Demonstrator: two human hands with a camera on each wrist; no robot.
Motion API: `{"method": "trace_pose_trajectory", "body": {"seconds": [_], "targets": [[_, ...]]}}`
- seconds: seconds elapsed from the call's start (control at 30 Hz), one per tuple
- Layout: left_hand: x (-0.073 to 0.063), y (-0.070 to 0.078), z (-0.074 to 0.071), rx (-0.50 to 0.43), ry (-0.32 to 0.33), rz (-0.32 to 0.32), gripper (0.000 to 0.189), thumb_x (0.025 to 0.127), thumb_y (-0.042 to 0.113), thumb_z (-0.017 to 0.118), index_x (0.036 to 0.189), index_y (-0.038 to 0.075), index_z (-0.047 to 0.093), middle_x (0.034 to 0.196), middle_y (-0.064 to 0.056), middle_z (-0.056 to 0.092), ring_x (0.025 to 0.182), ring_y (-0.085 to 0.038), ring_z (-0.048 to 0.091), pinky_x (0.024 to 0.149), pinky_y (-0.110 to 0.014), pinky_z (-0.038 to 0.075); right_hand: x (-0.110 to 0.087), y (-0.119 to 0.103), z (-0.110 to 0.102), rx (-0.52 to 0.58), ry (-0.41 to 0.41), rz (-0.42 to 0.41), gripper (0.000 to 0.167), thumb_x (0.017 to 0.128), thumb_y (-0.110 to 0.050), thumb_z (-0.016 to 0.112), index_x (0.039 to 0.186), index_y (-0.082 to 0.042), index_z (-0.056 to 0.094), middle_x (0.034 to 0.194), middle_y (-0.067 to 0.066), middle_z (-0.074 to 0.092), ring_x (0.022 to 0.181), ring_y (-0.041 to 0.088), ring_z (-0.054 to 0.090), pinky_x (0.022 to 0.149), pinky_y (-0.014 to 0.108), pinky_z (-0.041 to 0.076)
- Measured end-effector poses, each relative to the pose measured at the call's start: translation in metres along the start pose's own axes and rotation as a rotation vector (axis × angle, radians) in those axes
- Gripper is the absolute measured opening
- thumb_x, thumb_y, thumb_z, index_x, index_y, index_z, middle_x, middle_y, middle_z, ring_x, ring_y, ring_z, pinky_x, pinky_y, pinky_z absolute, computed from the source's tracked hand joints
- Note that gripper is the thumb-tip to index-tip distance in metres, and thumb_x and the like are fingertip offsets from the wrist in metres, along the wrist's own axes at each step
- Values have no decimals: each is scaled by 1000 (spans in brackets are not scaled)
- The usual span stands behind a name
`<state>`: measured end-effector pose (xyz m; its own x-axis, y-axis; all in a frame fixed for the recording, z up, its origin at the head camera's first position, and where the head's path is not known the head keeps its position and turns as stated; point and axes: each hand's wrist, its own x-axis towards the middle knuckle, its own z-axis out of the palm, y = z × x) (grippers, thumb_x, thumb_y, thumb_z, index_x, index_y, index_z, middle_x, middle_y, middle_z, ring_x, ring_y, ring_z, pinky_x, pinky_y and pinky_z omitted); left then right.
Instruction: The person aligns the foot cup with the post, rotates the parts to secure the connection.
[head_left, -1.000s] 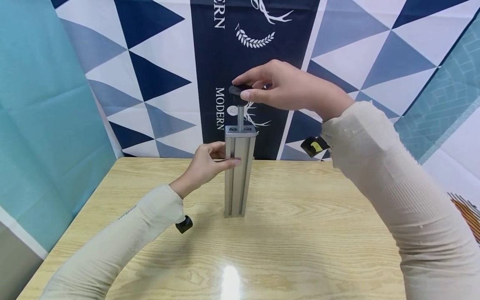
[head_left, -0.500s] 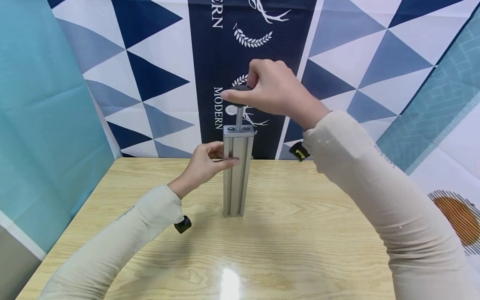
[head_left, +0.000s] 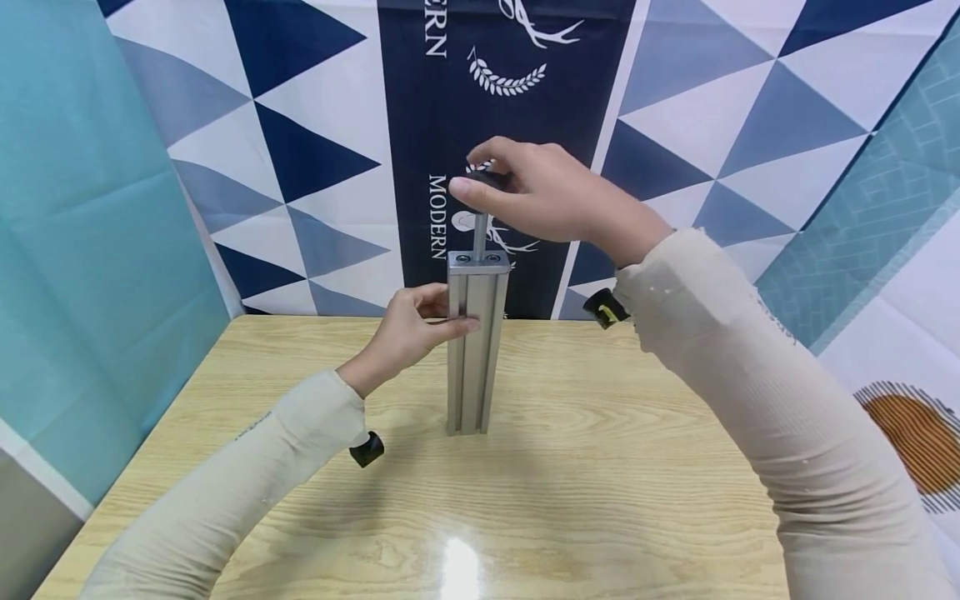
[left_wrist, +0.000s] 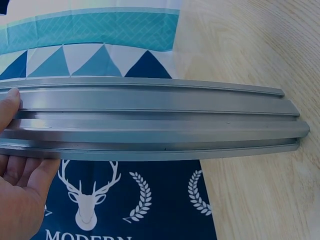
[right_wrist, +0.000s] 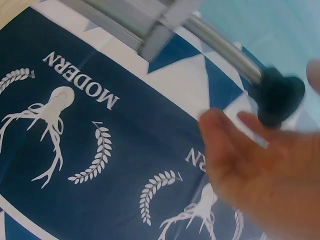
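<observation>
The metal profile stands upright on the counter at the person's twelve o'clock, the left hand pinching it from nine, apparently to steady it, while the right hand curves about the black knob above, whether gripping I cannot tell.

A long, grooved silver metal profile stands upright at the centre of the head view. From its bolted end plate rises a slim round rod, topped with a black knob.
</observation>
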<state>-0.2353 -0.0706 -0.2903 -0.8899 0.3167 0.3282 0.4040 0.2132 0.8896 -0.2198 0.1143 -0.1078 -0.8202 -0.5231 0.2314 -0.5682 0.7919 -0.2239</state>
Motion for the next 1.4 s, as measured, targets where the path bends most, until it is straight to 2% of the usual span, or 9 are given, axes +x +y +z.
{"method": "trace_pose_trajectory", "body": {"seconds": [0.1,0.27,0.63,0.77,0.93,1.1,1.23,1.3,1.4], "targets": [[0,-1,0,0,1,-9,27,81,17,78,105,9,70,97,-4,70,91,-16,66,83,-33,52,-1,7,-7,56,-111,-94,58,101,-44,41,152,-18,30,151,7,37,129,27,43,106,50,33],[0,0,1,-3,-5,-19,27,81,19,78,104,9,69,97,-4,70,93,-19,65,82,-33,52,-1,13,-14,122,-166,-183,48,103,-31,44,148,-15,40,141,7,49,119,26,49,101,46,37],[0,-1,-1,-15,6,-11,28,80,20,79,104,8,69,97,-5,69,91,-19,65,81,-32,52,5,11,-7,80,-17,-79,46,100,-37,49,137,-12,55,123,10,63,110,24,56,96,45,42],[0,-1,-1,-12,3,-2,28,80,20,79,104,9,70,97,-4,69,90,-18,65,81,-32,52,5,8,-1,86,84,-19,49,95,-43,57,128,-7,61,115,11,65,104,23,57,93,43,44],[1,-1,0,-18,0,4,26,81,17,78,105,10,70,97,-4,70,90,-17,65,81,-33,53,3,1,12,80,243,89,56,85,-55,64,104,-3,58,94,9,58,85,22,53,79,35,43],[1,-1,0,-23,-7,9,25,81,17,78,104,10,70,96,-4,70,90,-17,66,81,-33,53,4,-9,19,12,300,155,62,82,-65,60,95,-6,50,78,8,49,71,22,47,64,34,38],[1,0,-1,-22,-4,9,25,81,17,78,104,10,70,96,-3,70,90,-17,66,81,-33,53,3,-10,16,-8,227,158,68,83,-69,54,106,-5,52,86,9,53,76,23,50,69,35,41],[0,0,-1,-22,-3,4,25,81,17,78,104,10,70,96,-3,70,90,-17,65,81,-32,53,0,-7,10,-8,128,119,71,87,-66,50,123,-5,50,107,12,58,93,25,55,82,39,44],[0,-1,-1,-20,-2,6,25,81,17,78,103,10,70,96,-4,70,90,-17,65,81,-32,52,-4,-2,-2,21,-44,15,69,97,-55,40,148,-8,32,145,11,42,124,27,47,103,46,36]]}}
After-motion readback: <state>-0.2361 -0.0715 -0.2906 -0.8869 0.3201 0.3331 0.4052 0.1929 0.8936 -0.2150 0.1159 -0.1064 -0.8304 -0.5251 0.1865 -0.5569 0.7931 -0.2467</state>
